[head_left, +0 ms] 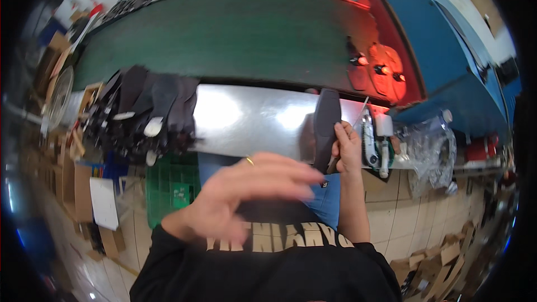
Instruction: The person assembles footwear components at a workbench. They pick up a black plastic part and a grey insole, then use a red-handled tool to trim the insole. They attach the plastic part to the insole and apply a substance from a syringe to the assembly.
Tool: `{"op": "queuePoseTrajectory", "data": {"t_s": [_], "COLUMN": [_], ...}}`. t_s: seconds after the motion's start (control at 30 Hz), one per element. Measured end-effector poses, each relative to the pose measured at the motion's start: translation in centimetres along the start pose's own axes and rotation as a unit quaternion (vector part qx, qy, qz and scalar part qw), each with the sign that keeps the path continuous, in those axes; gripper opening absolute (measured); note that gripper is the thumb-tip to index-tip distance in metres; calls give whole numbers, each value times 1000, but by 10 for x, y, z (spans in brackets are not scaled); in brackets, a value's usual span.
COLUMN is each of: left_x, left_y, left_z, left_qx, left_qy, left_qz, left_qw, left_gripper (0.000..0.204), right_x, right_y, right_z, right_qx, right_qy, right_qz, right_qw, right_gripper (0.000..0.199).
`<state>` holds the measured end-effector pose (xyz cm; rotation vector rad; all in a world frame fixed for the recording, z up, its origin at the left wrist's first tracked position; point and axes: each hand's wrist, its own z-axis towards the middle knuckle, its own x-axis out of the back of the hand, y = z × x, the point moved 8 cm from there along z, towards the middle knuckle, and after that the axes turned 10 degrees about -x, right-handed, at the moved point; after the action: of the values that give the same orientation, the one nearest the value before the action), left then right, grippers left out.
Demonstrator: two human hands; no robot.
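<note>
My right hand (348, 146) grips a dark grey shoe sole (328, 113) by its side, with the sole held upright over the right part of a shiny metal worktop (251, 120). In front of my body, my left hand (254, 190) is blurred by motion. Its fingers stretch toward the lower end of the sole with nothing in them, and a gold ring (250, 161) shows on one. Whether it touches the sole I cannot tell. Left on the worktop lies a heap of dark soles (148, 98), with shiny dark parts along its near side.
Beyond the worktop runs a green conveyor belt (224, 36). Several sandals (386, 72) lie under red light at its right end, beside a blue machine housing (447, 50). A white-handled brush (384, 134) and clear plastic bag (430, 145) lie right. A green crate (162, 201) stands below left.
</note>
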<state>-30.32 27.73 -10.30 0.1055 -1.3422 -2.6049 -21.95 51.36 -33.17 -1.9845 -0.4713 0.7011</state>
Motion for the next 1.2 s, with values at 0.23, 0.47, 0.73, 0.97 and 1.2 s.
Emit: {"op": "queuePoseTrajectory", "data": {"t_s": [0.23,0.47,0.73,0.97,1.2], "left_x": [-54,-51,-46,-17,24], "left_y": [64,67,57,-24,-220], "left_z": [-2,8,30,31,-31], "left_qx": [-393,-405,-376,-49,260], "left_qy": [28,31,8,-36,175], "left_qz": [-242,-287,-342,-233,-61], "left_qw": [887,867,861,971,948], "left_gripper": [95,88,80,82,26], "right_x": [-41,-110,-42,40,49], "right_y": [53,43,-1,-77,-99], "right_z": [3,15,34,21,57], "right_qx": [-99,-79,-11,251,233], "right_qy": [-56,-107,-24,248,162], "right_qz": [40,23,-133,-521,-386], "right_qw": [993,991,991,777,878], "right_gripper": [15,17,22,51,31]}}
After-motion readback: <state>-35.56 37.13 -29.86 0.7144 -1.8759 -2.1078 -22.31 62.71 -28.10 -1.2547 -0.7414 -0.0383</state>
